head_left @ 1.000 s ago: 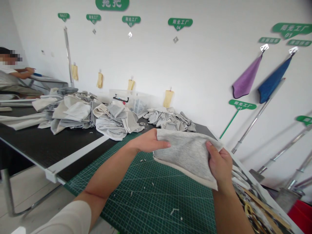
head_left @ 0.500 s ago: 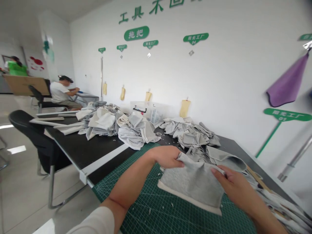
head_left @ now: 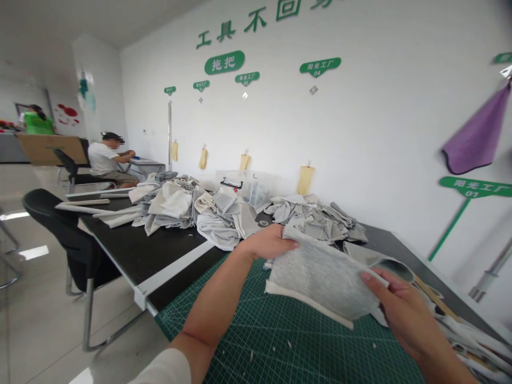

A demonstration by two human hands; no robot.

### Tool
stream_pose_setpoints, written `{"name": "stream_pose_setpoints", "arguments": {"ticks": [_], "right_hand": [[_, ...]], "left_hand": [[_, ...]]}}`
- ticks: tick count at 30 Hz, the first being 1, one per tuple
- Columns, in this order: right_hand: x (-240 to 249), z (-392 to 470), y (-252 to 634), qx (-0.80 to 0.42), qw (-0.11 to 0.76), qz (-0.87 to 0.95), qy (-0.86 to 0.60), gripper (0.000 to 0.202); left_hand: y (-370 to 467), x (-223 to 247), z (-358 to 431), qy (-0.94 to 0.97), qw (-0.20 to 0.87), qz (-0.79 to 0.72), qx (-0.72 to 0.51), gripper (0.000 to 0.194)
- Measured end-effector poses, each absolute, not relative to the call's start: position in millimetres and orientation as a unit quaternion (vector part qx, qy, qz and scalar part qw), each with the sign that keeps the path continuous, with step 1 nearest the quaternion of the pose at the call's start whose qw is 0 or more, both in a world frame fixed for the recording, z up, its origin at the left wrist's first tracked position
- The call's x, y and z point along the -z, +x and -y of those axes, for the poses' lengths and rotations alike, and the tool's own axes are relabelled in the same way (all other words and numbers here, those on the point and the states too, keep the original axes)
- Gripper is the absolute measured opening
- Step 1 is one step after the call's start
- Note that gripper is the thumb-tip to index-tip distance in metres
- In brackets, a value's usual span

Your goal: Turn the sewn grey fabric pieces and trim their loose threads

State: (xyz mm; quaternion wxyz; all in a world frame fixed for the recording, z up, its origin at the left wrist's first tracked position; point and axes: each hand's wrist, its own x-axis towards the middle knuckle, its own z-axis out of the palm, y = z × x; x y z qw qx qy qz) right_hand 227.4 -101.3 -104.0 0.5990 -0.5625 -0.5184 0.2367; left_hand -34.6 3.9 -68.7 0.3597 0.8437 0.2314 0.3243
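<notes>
Holding a light gray cloth (head_left: 320, 274) between them, the left hand (head_left: 270, 242) and the right hand (head_left: 400, 304) each pinch one end, with the thumbs on the near face. The cloth is in the air above a green cutting mat (head_left: 244, 325), spread from hand to hand and sloping down toward the right, with a cream strip along its lower edge. The fingers behind the fabric are mostly hidden, so how far they wrap around it is hard to tell.

Small white scraps (head_left: 289, 344) lie scattered on the mat, which covers the near part of a black table (head_left: 120, 261). Just beside the mat, a pale gray bar (head_left: 176, 272) crosses the tabletop. Farther back sit a large heap of gray and cream cloths (head_left: 172, 202) and, nearer the wall, a smaller gray pile (head_left: 316, 218); a clear plastic box (head_left: 262, 186) stands behind them. Near the right hand lies a curled gray piece (head_left: 372, 257).

Yellow gloves (head_left: 305, 180) and a purple cloth (head_left: 478, 130) hang along the wall. At the far left, a person in a white shirt (head_left: 102, 158) sits at another table, beyond a black chair (head_left: 60, 229).
</notes>
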Motion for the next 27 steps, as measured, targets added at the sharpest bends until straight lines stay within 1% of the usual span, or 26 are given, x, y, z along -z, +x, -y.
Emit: {"name": "stream_pose_setpoints", "arguments": {"ticks": [3,5,9,12,14,16,18,20,23,27], "right_hand": [[108,103,220,-0.361,0.552,0.529,-0.534,0.038],[112,102,220,-0.381,0.556,0.522,-0.522,0.034],[114,99,222,-0.352,0.645,0.462,-0.496,0.034],[109,98,223,-0.308,0.695,0.413,-0.502,0.036],[106,99,224,-0.298,0.696,0.397,-0.520,0.038],[105,98,226,-0.312,0.677,0.394,-0.538,0.040],[107,95,228,-0.324,0.654,0.399,-0.555,0.040],[111,90,230,-0.303,0.649,0.400,-0.571,0.037],[117,82,234,-0.256,0.670,0.393,-0.575,0.032],[118,77,241,-0.240,0.712,0.363,-0.551,0.030]], "left_hand": [[-25,71,-4,0.813,0.370,-0.255,-0.372,0.028],[-21,71,-3,0.801,0.369,-0.257,-0.396,0.027],[-20,70,0,0.762,0.414,-0.248,-0.431,0.028],[-25,71,-1,0.771,0.443,-0.232,-0.395,0.031],[-29,72,-3,0.796,0.446,-0.218,-0.347,0.032],[-33,73,-5,0.820,0.440,-0.202,-0.304,0.032],[-36,73,-8,0.837,0.432,-0.191,-0.277,0.032],[-38,73,-12,0.843,0.429,-0.189,-0.264,0.033],[-39,76,-20,0.838,0.437,-0.196,-0.261,0.034],[-36,92,-39,0.827,0.460,-0.209,-0.245,0.029]]}}
